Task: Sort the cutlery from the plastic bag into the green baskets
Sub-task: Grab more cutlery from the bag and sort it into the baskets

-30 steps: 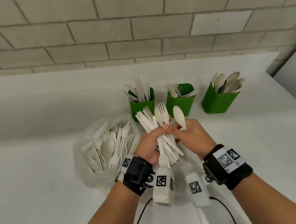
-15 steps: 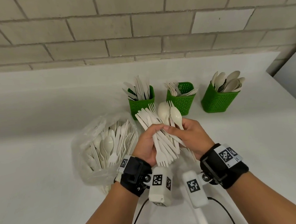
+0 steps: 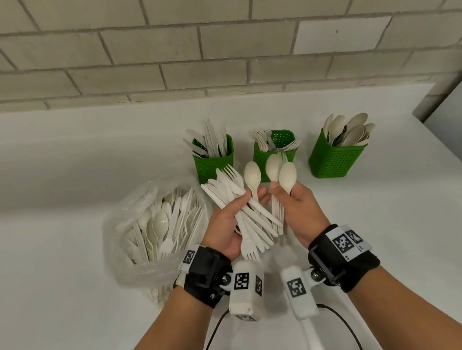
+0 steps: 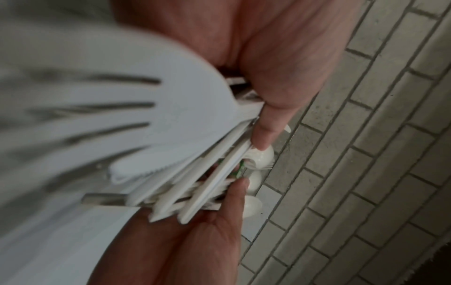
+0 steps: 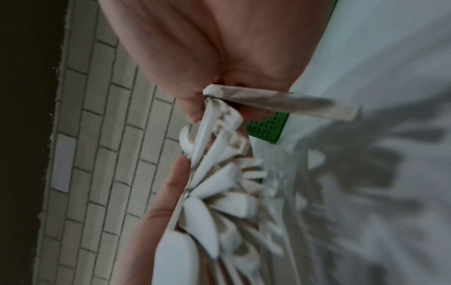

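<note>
My left hand point(image 3: 236, 215) grips a fanned bundle of white plastic cutlery point(image 3: 250, 222): knives, forks and one spoon point(image 3: 252, 176) standing up from it. My right hand point(image 3: 291, 201) pinches two spoons point(image 3: 281, 173) pulled a little to the right of the bundle. Both hands hover above the white counter, just in front of three green baskets: the left basket point(image 3: 214, 165) holds knives, the middle basket point(image 3: 275, 142) forks, the right basket point(image 3: 334, 157) spoons. The clear plastic bag point(image 3: 157, 230) with more cutlery lies left of my hands. In the left wrist view the bundle point(image 4: 190, 173) sits between thumb and fingers.
A brick wall point(image 3: 217, 54) runs behind the white counter point(image 3: 62, 171). The counter's right edge point(image 3: 456, 161) slants past the spoon basket. Cables point(image 3: 215, 335) trail from my wrist cameras near the front.
My right hand has drawn a second spoon out and shifted right, away from the bundle. A third spoon now stands clear in the left hand's bundle. Both hands rose slightly toward the baskets.
</note>
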